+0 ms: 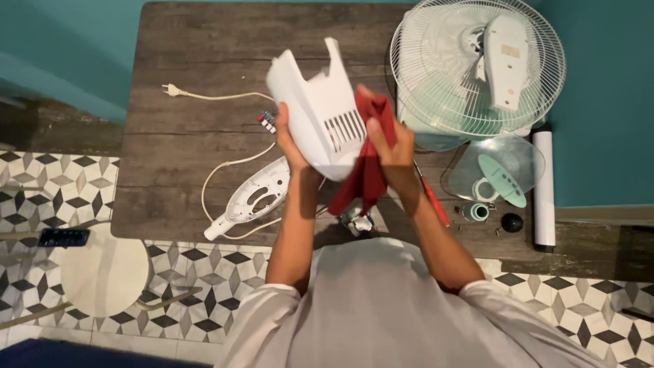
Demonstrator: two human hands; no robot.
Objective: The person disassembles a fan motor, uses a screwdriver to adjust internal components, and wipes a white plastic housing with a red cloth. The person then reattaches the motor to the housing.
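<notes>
At frame centre, the left hand (291, 140) fingers clasp a white cover (319, 112) above the worktop (177, 68); the right hand (390, 140) fingers press a red cloth (368, 174) against it (fan (477, 68) upper right).

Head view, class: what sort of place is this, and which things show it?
Probably a home repair spot, not a workshop: a wooden table on patterned floor tiles, a dismantled fan, a red screwdriver, and the left hand holding a white housing.

Home setting, patterned floor tiles (41, 184), wooden table (184, 82), dismantled fan grille (436, 75), teal wall (606, 102)
</notes>
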